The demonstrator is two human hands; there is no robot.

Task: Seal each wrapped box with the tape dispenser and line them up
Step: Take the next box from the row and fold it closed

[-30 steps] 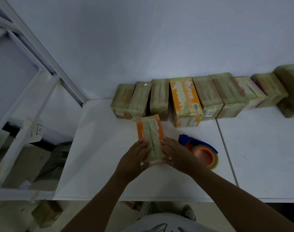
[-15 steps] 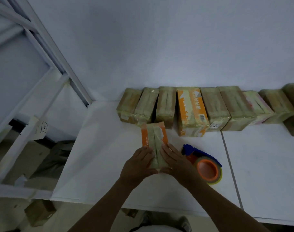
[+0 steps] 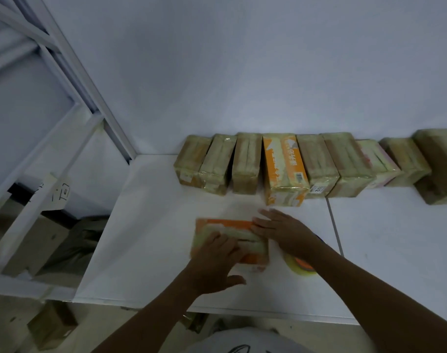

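Left hand (image 3: 217, 258) flat on box (image 3: 226, 223), right hand (image 3: 284, 233) touching

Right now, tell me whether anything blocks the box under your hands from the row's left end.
Nothing visible does: only bare table lies between the flat orange box and the row's leftmost box. The tape dispenser sits to the right.

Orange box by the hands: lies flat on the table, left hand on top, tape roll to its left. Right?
No: the head view shows the tape roll to the right of the box. The box lies flat on the table, left hand on top.
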